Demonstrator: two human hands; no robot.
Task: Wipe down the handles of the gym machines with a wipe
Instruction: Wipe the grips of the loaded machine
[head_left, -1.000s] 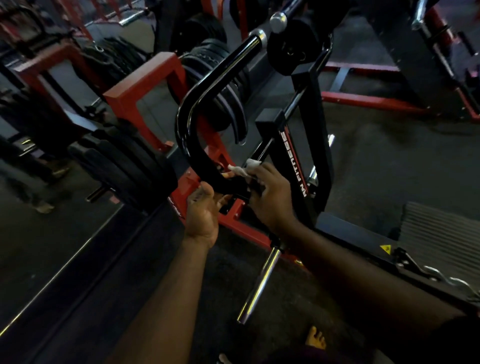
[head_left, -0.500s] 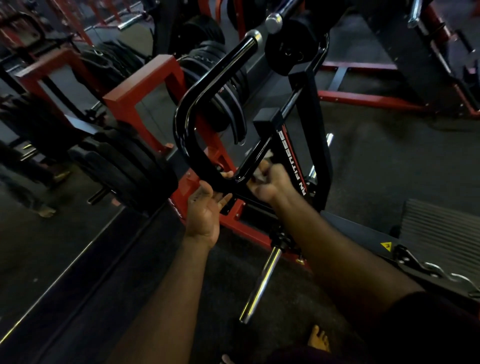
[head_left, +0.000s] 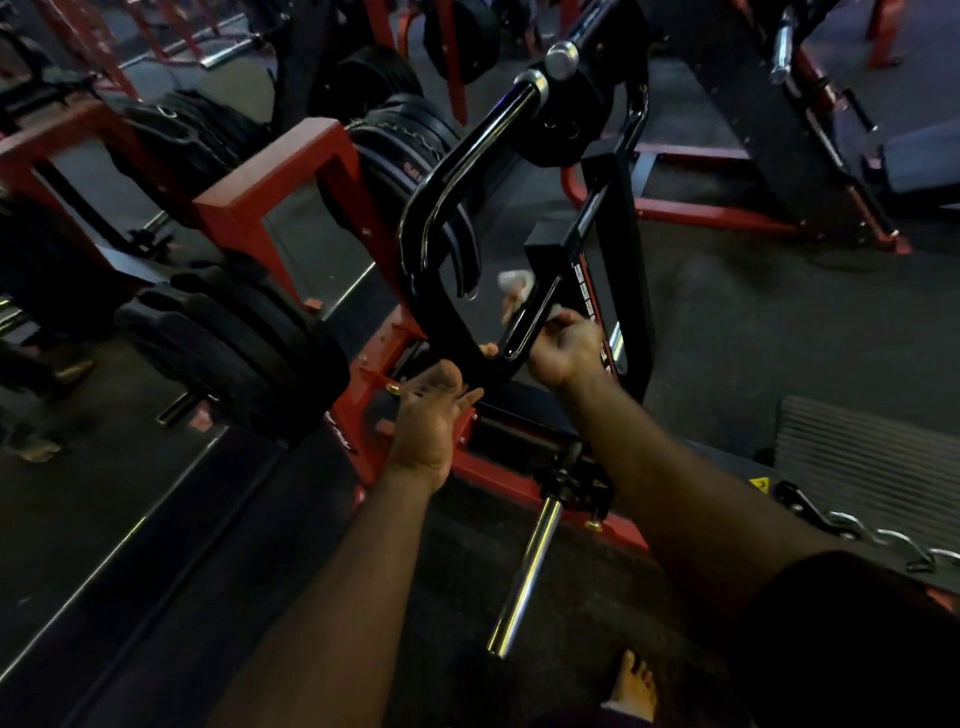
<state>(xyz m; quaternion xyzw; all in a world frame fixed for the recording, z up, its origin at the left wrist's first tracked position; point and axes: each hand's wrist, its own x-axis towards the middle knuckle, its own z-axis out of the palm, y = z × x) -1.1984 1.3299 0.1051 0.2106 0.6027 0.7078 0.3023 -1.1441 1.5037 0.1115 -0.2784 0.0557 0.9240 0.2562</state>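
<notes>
left hand (head_left: 434, 415) open-palmed under the black handle (head_left: 447, 171), right hand (head_left: 563, 348) clutching a white wipe (head_left: 514, 283) against it

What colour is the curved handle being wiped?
Glossy black handle, clearest in the head view.
</notes>
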